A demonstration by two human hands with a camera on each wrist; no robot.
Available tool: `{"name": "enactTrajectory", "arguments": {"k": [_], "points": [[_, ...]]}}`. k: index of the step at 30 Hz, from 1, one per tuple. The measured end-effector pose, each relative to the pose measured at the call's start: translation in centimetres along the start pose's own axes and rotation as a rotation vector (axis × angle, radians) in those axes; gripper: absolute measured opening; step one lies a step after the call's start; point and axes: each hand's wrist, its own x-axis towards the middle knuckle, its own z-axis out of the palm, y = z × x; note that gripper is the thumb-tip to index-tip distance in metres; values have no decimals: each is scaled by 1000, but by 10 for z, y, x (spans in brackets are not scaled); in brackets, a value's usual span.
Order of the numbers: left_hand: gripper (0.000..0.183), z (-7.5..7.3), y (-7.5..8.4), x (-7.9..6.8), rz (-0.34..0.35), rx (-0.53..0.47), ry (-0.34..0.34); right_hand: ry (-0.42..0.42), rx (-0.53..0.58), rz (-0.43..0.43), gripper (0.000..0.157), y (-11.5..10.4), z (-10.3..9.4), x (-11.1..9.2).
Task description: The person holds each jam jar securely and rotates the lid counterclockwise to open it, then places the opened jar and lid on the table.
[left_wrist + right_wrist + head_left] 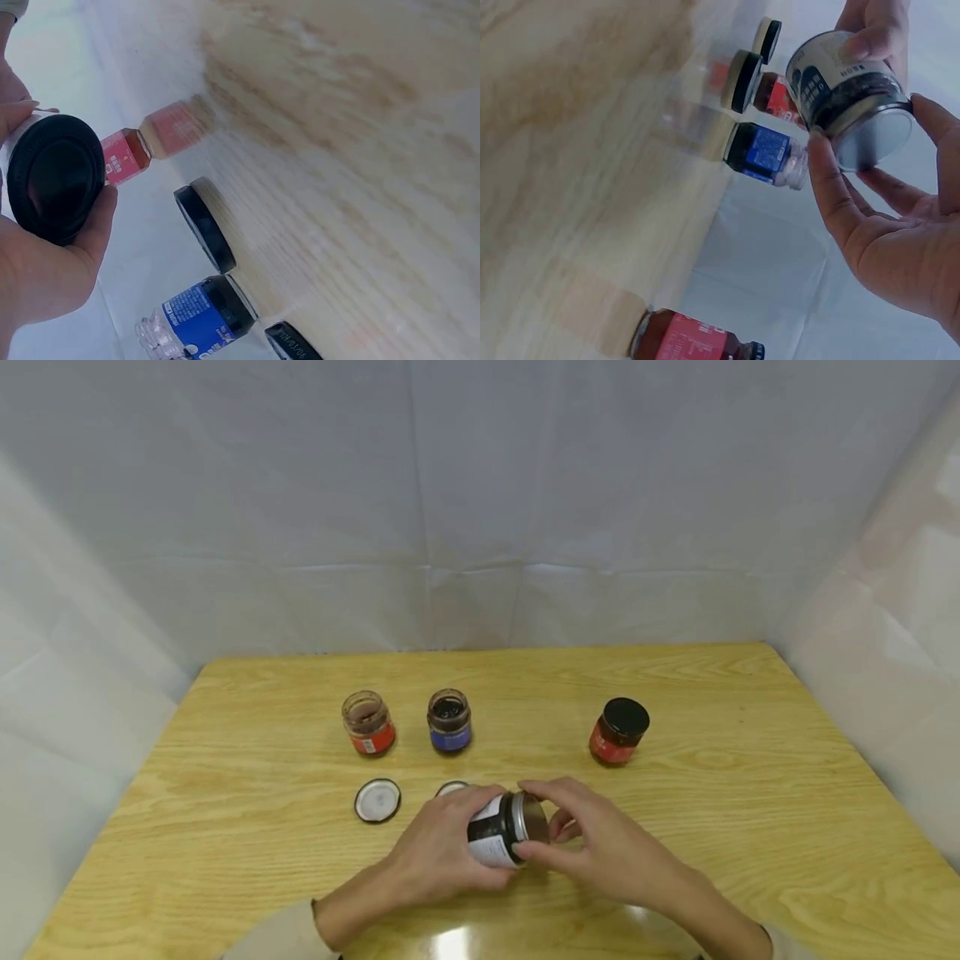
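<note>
Tilted on its side over the front of the table is a dark jar [491,843] with a white label and a silver lid [531,818]. My left hand [442,843] grips it round the body. From the right, my right hand [600,839] holds the lid's edge between thumb and fingers, as the right wrist view shows on the silver lid [874,139]. The left wrist view shows the jar's round black base [56,180]. Behind my left hand, a loose lid [452,787] is partly hidden.
An uncapped red-labelled jar [367,724] and an uncapped blue-labelled jar [450,735] stand at the back left of the wooden table [247,810]. One upturned lid [377,800] lies before them. A black-lidded red jar [619,731] stands at the right. White sheeting [480,527] surrounds the table.
</note>
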Motion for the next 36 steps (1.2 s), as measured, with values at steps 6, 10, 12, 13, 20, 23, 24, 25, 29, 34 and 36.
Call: {"name": "enactTrajectory", "arguments": {"k": [6,10,12,13,20,23,24,25,29,34,36], "points": [[64,-1,-1,0,28,16,10,41,42,-123,54,6,5,3],[61,-1,-2,0,56,22,7,39,15,-182,52,9,4,2],[61,-1,-2,0,60,20,2,33,-2,-211,52,11,4,2],[61,-1,-2,0,63,18,0,29,-13,-224,53,11,4,2],[54,0,-3,0,84,-20,-31,3,-91,-321,55,16,1,1],[53,1,-4,-1,75,-49,-54,-3,-158,-394,56,18,0,1],[54,1,-4,-1,69,-52,-57,-8,-166,-407,57,18,-1,0],[55,1,-3,-1,65,-51,-59,-13,-171,-410,57,19,-1,0],[57,3,-3,-2,44,-26,-47,-31,-81,-251,65,16,-1,-2],[58,4,-2,-2,44,-3,-41,-49,66,26,65,9,2,-2],[58,5,-3,-2,51,1,-32,-59,80,61,65,7,4,-2]]}}
